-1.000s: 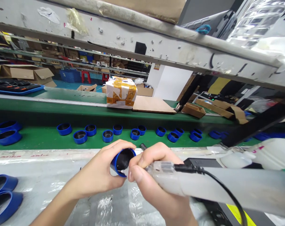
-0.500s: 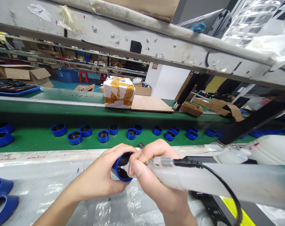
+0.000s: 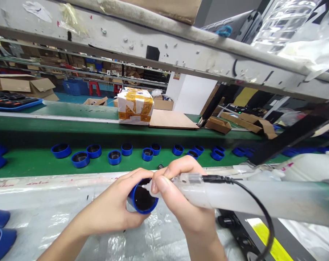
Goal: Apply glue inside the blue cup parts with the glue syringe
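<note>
Blue cup [image 3: 144, 200] held by left fingers [image 3: 137, 174], translucent dispenser [image 3: 240, 197] in right fingers [image 3: 163, 184], above film-covered table [image 3: 58, 203], shelving [image 3: 58, 69] behind, green belt [image 3: 44, 169] beyond far edge [image 3: 72, 180], open room left of cup.

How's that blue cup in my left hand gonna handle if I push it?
The blue cup is probably stiff: it looks round, not squashed, in your left hand. It's likely light, gripped by one hand. On its side, its roundness could make it roll.
</note>
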A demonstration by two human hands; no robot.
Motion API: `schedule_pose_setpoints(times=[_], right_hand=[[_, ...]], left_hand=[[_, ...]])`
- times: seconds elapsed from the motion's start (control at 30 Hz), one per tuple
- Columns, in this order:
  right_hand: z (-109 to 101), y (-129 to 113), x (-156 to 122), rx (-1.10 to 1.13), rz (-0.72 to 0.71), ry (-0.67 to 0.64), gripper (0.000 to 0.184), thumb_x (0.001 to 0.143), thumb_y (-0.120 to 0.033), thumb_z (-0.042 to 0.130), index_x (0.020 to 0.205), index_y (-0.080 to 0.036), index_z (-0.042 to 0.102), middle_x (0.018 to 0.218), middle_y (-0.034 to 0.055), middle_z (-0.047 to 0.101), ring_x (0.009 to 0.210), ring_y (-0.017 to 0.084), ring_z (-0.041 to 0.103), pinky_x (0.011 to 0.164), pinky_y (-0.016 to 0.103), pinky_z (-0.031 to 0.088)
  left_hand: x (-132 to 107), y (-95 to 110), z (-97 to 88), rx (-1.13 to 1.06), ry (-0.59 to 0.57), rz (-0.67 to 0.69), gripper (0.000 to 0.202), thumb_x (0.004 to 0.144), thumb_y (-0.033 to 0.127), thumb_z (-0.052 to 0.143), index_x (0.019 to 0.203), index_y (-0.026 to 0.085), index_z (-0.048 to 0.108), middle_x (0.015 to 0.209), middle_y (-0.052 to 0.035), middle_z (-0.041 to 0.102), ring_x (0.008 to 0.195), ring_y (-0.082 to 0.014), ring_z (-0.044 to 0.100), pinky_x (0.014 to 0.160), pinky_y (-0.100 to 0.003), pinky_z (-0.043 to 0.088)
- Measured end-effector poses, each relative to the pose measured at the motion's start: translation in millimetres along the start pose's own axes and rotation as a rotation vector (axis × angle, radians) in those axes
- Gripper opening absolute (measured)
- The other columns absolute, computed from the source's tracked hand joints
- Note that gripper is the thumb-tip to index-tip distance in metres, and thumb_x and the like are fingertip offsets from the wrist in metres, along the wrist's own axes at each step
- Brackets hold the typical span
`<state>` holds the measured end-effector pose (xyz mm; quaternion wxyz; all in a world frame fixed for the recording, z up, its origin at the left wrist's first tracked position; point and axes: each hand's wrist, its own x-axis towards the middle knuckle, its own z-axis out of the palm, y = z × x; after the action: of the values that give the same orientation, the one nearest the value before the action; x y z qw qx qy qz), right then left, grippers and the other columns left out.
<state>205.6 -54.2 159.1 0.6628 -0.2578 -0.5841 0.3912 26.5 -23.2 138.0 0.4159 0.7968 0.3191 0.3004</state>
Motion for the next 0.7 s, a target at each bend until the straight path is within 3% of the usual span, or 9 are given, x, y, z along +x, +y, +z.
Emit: schedule_pose_setpoints(times=[0.23, 0.47, 0.7], right_hand=[[-6.8, 3.6, 4.2, 0.016, -0.032, -0.003, 0.020, 0.096, -0.011, 0.080, 0.096, -0.030, 0.073, 0.082, -0.0065, 0.081, 0.073, 0.011, 0.076, 0.070, 0.022, 0.064], [-14.3, 5.7, 6.7, -0.030, -0.075, -0.040, 0.020, 0.099, -0.010, 0.079, 0.100, -0.029, 0.072, 0.085, -0.0053, 0.082, 0.075, 0.012, 0.077, 0.069, 0.024, 0.064], [-14.7, 1.0, 4.7, -0.105, -0.046, 0.011, 0.019, 0.097, -0.013, 0.079, 0.096, -0.030, 0.071, 0.082, -0.0064, 0.081, 0.073, 0.013, 0.075, 0.068, 0.024, 0.062]], left_hand=[[0.6, 1.8, -1.0, 0.004, -0.005, 0.012, 0.050, 0.075, 0.007, 0.071, 0.120, 0.029, 0.067, 0.113, 0.0021, 0.072, 0.099, -0.0214, 0.066, 0.100, -0.036, 0.055], [-2.3, -2.7, 0.6, 0.013, -0.002, 0.014, 0.060, 0.076, 0.008, 0.071, 0.130, 0.032, 0.067, 0.126, 0.0013, 0.074, 0.113, -0.0244, 0.070, 0.100, -0.036, 0.056], [-3.4, -7.4, -0.6, 0.022, -0.004, 0.017, 0.064, 0.077, 0.010, 0.072, 0.135, 0.034, 0.067, 0.129, 0.0020, 0.074, 0.119, -0.0257, 0.071, 0.103, -0.036, 0.057]])
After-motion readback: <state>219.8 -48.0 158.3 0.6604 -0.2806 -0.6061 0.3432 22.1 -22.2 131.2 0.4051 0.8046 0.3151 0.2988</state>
